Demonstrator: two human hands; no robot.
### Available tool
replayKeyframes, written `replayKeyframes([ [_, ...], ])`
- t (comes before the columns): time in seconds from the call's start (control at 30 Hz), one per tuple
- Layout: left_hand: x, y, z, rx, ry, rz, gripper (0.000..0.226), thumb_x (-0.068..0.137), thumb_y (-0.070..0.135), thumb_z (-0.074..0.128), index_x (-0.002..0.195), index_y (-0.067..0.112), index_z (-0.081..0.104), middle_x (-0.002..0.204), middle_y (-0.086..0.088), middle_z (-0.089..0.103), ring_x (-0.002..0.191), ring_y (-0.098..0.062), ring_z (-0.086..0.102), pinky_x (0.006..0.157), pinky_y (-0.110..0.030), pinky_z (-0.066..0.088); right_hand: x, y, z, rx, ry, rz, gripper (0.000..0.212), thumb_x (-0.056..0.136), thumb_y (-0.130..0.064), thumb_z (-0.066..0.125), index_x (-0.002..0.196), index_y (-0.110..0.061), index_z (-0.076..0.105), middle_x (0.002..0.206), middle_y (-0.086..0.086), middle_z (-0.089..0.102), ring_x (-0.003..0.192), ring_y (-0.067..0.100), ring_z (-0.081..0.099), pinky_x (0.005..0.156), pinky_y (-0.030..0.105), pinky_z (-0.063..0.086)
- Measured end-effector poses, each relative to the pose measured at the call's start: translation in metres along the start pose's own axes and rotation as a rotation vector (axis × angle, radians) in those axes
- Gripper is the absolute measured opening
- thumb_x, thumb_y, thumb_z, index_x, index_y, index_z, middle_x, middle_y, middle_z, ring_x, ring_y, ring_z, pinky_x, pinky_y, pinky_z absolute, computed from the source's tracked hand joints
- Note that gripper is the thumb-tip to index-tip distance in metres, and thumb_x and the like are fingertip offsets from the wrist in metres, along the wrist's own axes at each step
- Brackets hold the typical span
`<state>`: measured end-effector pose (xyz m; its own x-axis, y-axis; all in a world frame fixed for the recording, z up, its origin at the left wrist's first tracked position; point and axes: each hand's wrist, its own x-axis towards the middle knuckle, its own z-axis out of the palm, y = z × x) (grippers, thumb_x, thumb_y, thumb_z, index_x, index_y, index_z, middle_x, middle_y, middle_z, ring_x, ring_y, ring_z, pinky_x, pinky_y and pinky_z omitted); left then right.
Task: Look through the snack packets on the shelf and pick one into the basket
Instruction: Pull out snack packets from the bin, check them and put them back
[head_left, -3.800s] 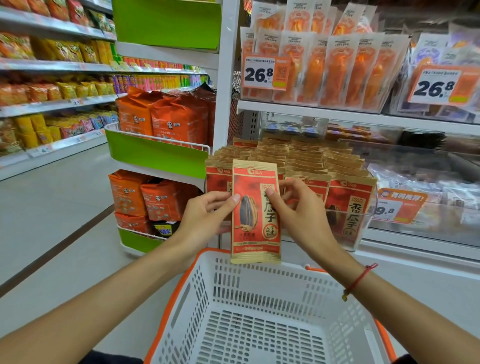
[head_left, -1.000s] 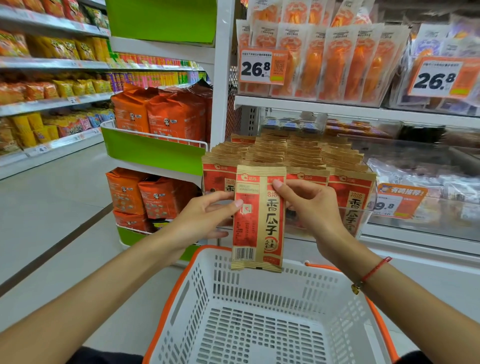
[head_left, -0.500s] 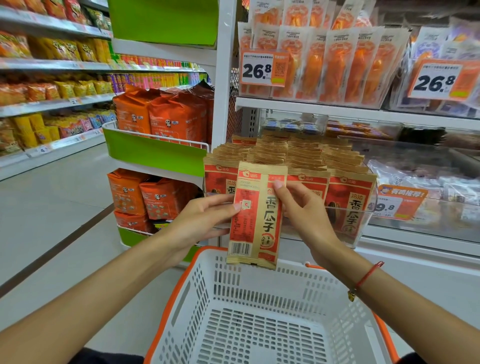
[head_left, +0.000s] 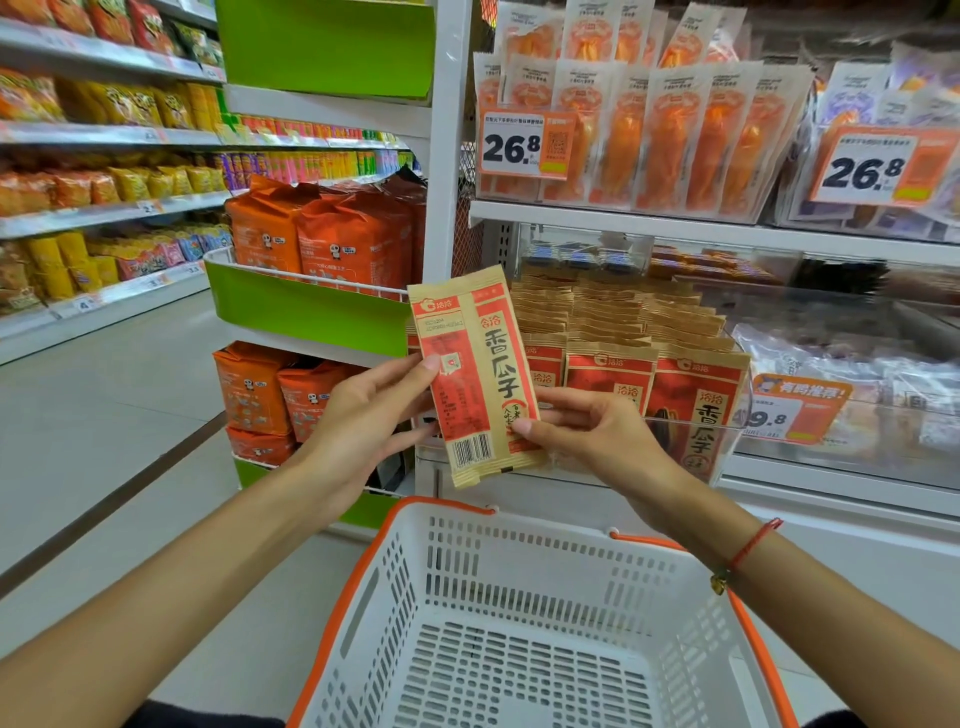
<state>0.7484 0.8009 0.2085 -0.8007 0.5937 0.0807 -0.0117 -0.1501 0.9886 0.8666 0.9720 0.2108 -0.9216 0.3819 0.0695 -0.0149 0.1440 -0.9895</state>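
Above the basket (head_left: 524, 582), just past its far rim, hangs one packet (head_left: 475, 374), pinched on both sides. Left hand (head_left: 363, 415) grips the left edge near mid-height, thumb on the printed face; right hand (head_left: 587, 431) pinches the lower right edge close to the barcode end. Long axis near upright, top leaning slightly left, barcode end lowest and nearest the basket. Equally close to both hands, touching each. Directly behind, rows of like packets in the shelf tray (head_left: 727, 431). Basket holds nothing visible; likely a short drop down and toward the body to finish the pick.
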Motion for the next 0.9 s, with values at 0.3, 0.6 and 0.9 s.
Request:
replayKeyframes([
  [0.3,0.001,0.001,0.0,-0.026,-0.019,-0.008,0.023,0.096,0.029,0.055,0.117,0.025,0.063,0.105,0.006,0.074,0.103,-0.007,0.068,0.085,-0.027,0.054,-0.003,-0.002,0.0,-0.041,0.003,-0.051,0.042,0.083,-0.015,0.072,0.123,-0.019,0.063,0.093,-0.003,0.076,0.085,0.009,0.072,0.065,0.016,0.054],
  [0.6,-0.004,0.007,0.001,-0.007,0.243,0.009,0.033,0.088,0.027,0.069,0.119,0.019,0.06,0.112,0.004,0.067,0.1,-0.005,0.064,0.083,-0.027,0.054,-0.006,0.003,0.01,-0.742,0.335,-0.583,0.043,0.085,-0.023,0.073,0.126,-0.024,0.064,0.099,-0.015,0.07,0.075,0.004,0.065,0.064,0.028,0.058],
  [0.9,-0.015,0.013,0.018,-0.234,0.005,-0.122,0.039,0.076,0.04,0.071,0.111,0.027,0.064,0.105,-0.002,0.075,0.094,-0.015,0.072,0.075,-0.03,0.06,0.005,0.002,0.011,-1.293,0.497,-1.216,0.028,0.083,-0.007,0.073,0.11,-0.015,0.074,0.091,0.007,0.067,0.073,0.024,0.056,0.065,0.033,0.039],
])
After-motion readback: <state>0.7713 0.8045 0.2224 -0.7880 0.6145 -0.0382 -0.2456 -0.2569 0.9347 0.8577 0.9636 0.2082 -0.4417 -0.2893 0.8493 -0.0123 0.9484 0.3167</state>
